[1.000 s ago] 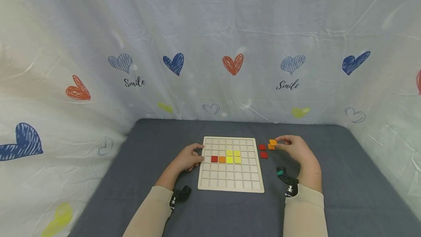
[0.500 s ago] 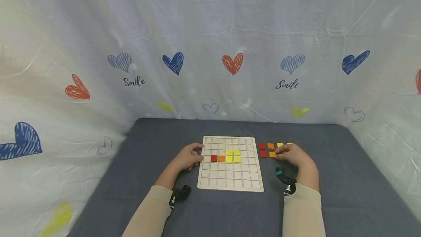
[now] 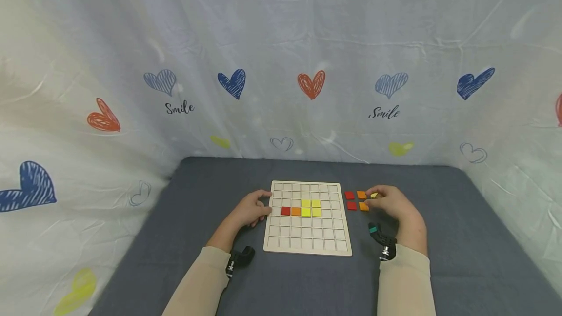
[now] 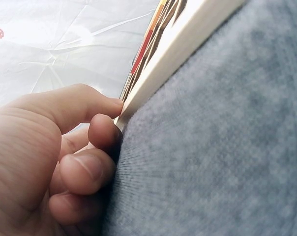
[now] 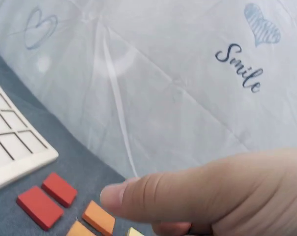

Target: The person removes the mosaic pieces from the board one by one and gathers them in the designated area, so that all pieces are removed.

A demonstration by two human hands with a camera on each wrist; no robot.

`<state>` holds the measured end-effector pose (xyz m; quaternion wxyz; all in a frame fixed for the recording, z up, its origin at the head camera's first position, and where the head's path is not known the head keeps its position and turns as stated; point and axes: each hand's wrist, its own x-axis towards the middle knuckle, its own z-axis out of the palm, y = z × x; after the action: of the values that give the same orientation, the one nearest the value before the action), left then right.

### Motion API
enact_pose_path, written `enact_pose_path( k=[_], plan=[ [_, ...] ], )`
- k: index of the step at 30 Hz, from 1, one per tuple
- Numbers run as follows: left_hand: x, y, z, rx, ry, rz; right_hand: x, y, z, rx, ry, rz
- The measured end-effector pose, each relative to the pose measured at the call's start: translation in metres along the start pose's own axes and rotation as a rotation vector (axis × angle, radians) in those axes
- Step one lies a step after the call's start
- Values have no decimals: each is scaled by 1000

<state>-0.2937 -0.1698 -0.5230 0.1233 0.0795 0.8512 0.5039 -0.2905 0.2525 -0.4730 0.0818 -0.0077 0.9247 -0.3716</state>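
My left hand (image 3: 250,210) is at the left edge of a pale wooden grid board (image 3: 307,246). Its thumb and index finger touch the rim, spread apart, while the other fingers tuck under beside it, as the left wrist view shows. In the board's cells sit a red tile (image 3: 286,211), an orange tile (image 3: 296,211) and a block of several yellow tiles (image 3: 311,207). My right hand (image 3: 392,202) hovers over the loose tiles to the right, thumb and index parted around a yellow tile (image 3: 374,195). The thumb (image 5: 153,196) is straight; the other fingers are mostly hidden.
Two loose red tiles (image 5: 40,207) lie just right of the board, with two orange tiles (image 5: 99,218) beside them. The dark grey cloth (image 3: 307,286) covers the table. A white curtain (image 3: 281,111) printed with hearts encloses the back and sides.
My right hand let go of an orange tile, which now lies below the other orange one, then shifted slightly up over the yellow tiles. The left hand stays at the board's edge.
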Motion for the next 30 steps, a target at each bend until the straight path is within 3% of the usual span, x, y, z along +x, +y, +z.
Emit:
enact_pose_path(
  k=[17,23,30],
  plan=[
    [-1,0,0,-14,-11,6,11,-58,28,106,34,-212],
    [-1,0,-1,-10,-10,16,15,-73,45,74,-28,-216],
    [-1,0,0,-8,-12,15,22,-81,68,29,-112,-278]
  ],
)
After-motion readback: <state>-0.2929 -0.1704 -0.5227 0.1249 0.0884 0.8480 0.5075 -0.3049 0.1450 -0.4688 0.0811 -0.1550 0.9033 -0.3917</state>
